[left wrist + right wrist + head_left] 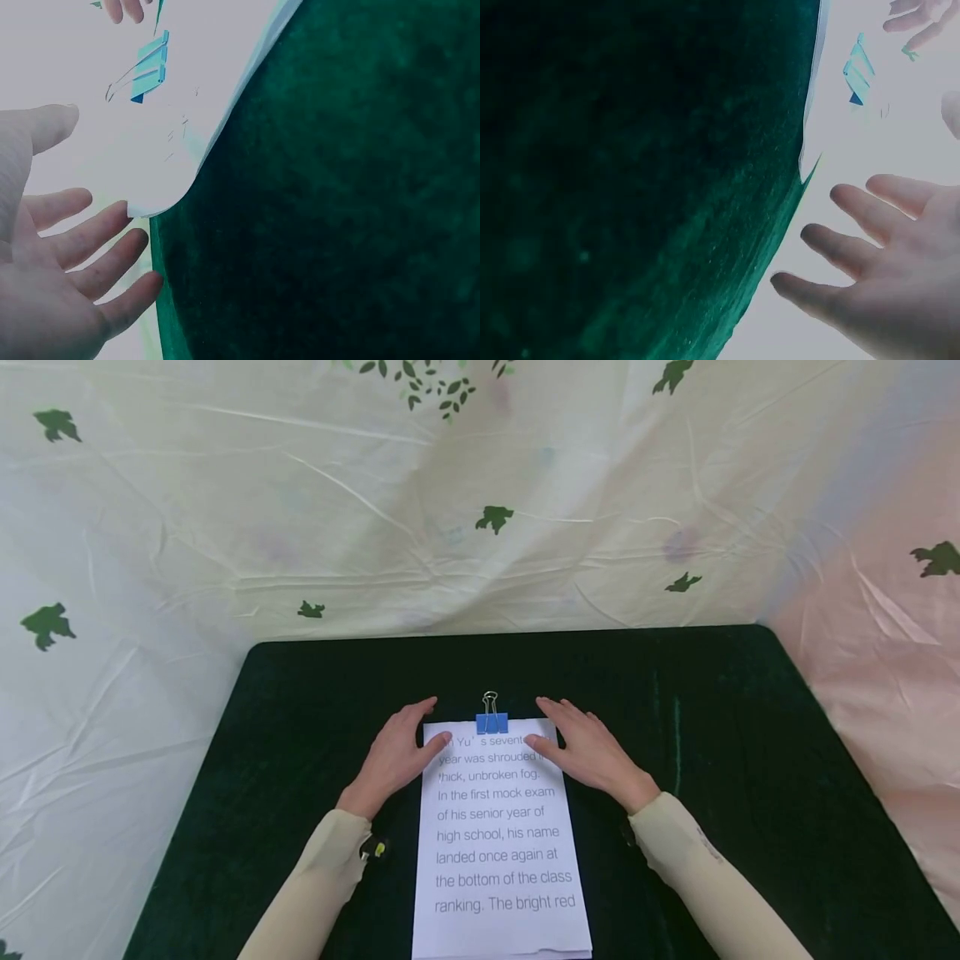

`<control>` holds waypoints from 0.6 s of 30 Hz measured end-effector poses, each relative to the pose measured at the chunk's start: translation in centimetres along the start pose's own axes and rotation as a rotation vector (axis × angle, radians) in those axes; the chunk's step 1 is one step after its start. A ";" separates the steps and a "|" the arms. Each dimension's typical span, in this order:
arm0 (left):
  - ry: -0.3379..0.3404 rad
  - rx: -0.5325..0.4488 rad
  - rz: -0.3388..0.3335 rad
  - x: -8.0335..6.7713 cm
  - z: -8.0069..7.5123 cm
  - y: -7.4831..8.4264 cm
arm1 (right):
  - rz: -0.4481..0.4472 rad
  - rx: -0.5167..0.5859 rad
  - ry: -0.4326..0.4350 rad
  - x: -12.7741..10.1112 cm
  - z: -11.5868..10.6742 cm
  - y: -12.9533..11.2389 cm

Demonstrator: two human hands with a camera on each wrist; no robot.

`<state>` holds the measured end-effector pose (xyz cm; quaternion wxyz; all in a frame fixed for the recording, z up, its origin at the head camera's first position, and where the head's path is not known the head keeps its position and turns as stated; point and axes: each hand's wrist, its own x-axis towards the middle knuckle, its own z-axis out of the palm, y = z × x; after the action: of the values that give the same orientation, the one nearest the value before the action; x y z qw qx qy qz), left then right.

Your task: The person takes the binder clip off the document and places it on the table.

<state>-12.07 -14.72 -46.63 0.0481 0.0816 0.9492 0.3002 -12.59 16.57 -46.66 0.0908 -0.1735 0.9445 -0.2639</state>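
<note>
Rising behind the table, a pale fabric backdrop (570, 468) with green bird shapes and a leafy sprig fills the upper part of the head view. Dark green velvet cloth (720, 735) covers the tabletop; in both wrist views it takes up a large dark area. A stack of printed paper (498, 935) lies on the cloth, near the middle, running to the bottom of the head view. Only there can its large English text be read; the wrist views wash the sheets out almost to white, leaving a few faint marks in the left one. Cream sleeves (322, 868) reach in from both sides. The left hand (392, 747) and right hand (592, 752) are open wide around the upper corners, gripping nothing. The wrist views reveal their spread fingers from the palm side, which the head view hides. Both thumbs overlap the page, covering parts of the top lines; whether they touch it cannot be told. Between the hands, a blue binder clip (492, 723) sits on the top edge, its wire handles (490, 700) pointing away.
</note>
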 end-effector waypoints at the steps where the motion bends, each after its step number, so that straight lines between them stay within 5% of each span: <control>1: -0.004 -0.005 -0.004 0.1 0.0 -0.1 | 0.002 0.006 -0.004 0.1 0.1 0.0; 18: -0.095 0.006 -0.067 1.2 0.0 -0.1 | -0.025 -0.006 -0.015 1.6 0.2 -0.3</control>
<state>-13.21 -14.56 -46.77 0.1027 0.0643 0.9488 0.2915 -13.89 15.66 -46.84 0.0941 -0.1874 0.9423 -0.2610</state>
